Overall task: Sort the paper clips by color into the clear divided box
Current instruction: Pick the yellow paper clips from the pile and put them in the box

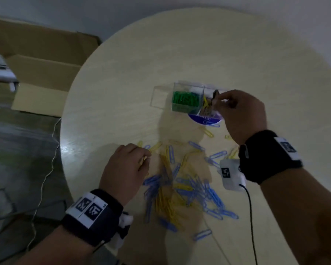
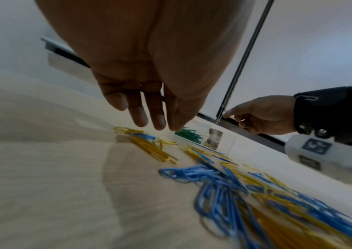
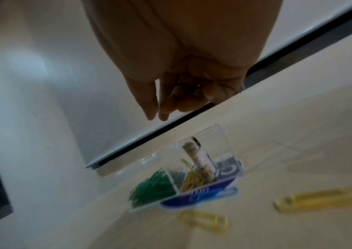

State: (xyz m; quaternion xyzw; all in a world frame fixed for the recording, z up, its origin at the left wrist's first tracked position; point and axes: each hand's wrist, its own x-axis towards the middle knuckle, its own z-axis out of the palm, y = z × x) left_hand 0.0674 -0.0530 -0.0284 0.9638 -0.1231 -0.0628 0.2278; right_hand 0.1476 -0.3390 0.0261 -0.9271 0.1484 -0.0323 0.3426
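Plastic-coated wire paper clips, blue and yellow, are lying in a loose heap at lower centre of the round, pale wood-grain table. A brown cardboard carton is sitting at upper left. The clear divided box, rigid and square-walled, is standing right of centre; green clips are filling its left compartment, and yellow clips are resting in the neighbouring one. The right hand is hovering above the box, fingers curled; whether it is holding anything cannot be told. The left hand is pinching a yellow clip at the heap's left edge.
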